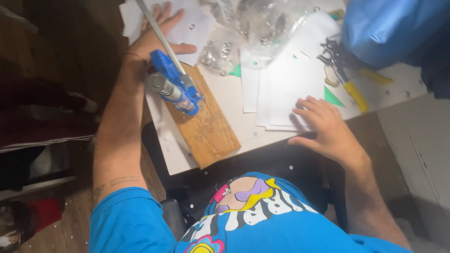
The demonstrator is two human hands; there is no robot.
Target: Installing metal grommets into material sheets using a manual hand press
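I'm looking down from the head cam at a white desk. My left hand lies flat, fingers spread, palm down on a white paper sheet at the far left; it grips nothing, just presses the sheet. Just right of that wrist sits a blue hand press, bolted on a wooden board. The press's long axis runs far-left to near-right, w/ its silver cylinder at the near-left side, and its thin metal lever slants up toward the far left, crossing over my left hand. The board's long axis also runs from far-left to near-right, its near end overhanging the desk edge.

My right hand rests open, fingers spread, fingertips touching the near edge of a stack of white paper tags at desk centre-right; no grip closed on anything. The stack's long axis runs near to far, its near edge under my fingertips, so the stack lies far-left of the hand. A green triangle peeks out beside it.

Farther back: a clear plastic bag w/ small metal bits, pliers w/ yellow handles at right, and a blue cloth at far right. Near edge of view: my blue printed shirt.
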